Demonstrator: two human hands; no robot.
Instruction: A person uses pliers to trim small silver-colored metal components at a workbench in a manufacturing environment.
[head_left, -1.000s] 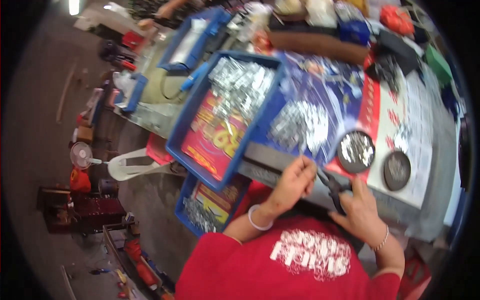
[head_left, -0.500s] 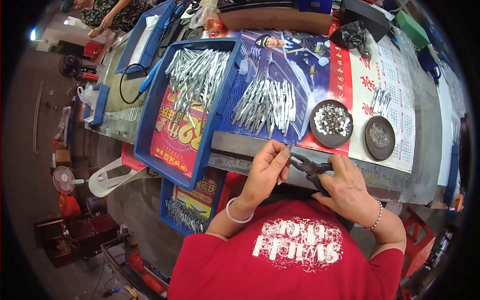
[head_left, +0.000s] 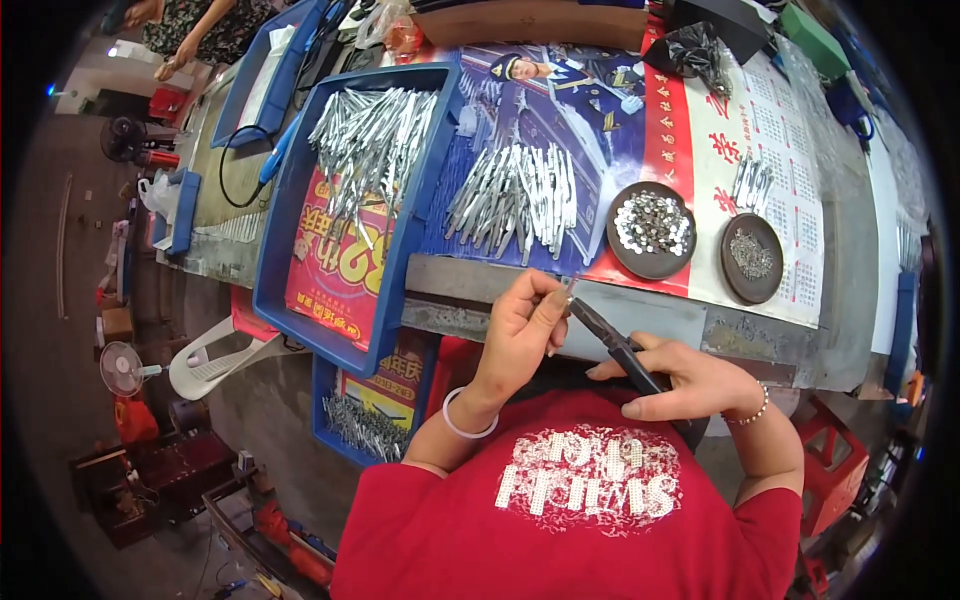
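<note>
My left hand (head_left: 522,332), its thumb and fingers pinched, holds a small thin metal piece (head_left: 571,284) just off the bench edge. In my right hand (head_left: 695,380) are dark-handled pliers (head_left: 608,337), turned edge-on, their nose reaching the piece at my left fingertips. Whether the jaws grip it is too small to tell. Beyond my hands, a pile of flat silver metal strips (head_left: 515,205) lies on a poster. To its right are a brown dish (head_left: 650,269) of shiny round discs (head_left: 652,222) and a smaller brown dish (head_left: 755,292) holding tiny metal pins (head_left: 749,255).
A blue tray (head_left: 447,115) with more strips (head_left: 375,140) stands left, overhanging the bench edge. Below it sits another blue tray (head_left: 322,400) of metal parts. A few strips (head_left: 753,185) lie on the calendar sheet. A white stool (head_left: 215,365) and red stool (head_left: 835,465) flank me.
The pliers have rolled from showing their spread handles to edge-on, with my right fingers loosened and stretched along them. My left hand still pinches the piece. The whole view has shifted slightly.
</note>
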